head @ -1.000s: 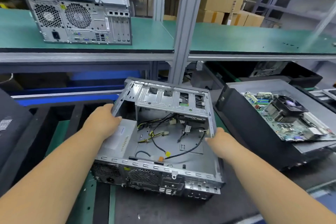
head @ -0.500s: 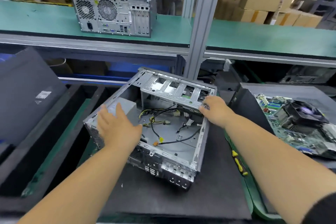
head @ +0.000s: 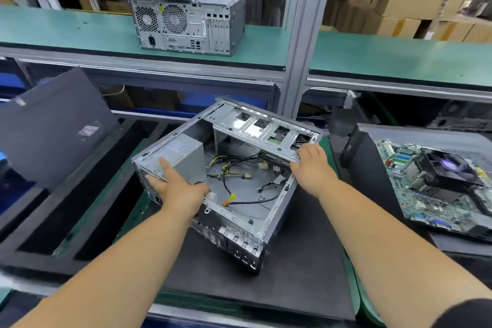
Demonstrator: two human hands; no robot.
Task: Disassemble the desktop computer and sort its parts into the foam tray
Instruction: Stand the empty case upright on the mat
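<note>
Both our hands on the opened computer case, its power supply and cables still inside.

Our left hand (head: 177,189) lies with fingers stretched flat on the grey power supply (head: 177,153) in the case's left rear corner, gripping nothing, while our right hand (head: 311,168) curls its fingers over the edge of the metal drive cage (head: 263,130) at the far side of the computer case (head: 226,181). The case lies on its side, open, on a black mat (head: 300,261), holding loose yellow and black cables (head: 234,170) on its floor. Left of the case sits the black foam tray (head: 87,194) with a dark side panel (head: 53,125) leaning in it. Right of the case, a motherboard (head: 439,184) with its fan rests on another dark panel. Beyond the case, on the green shelf (head: 266,40), stands a second closed computer (head: 187,22).
</note>
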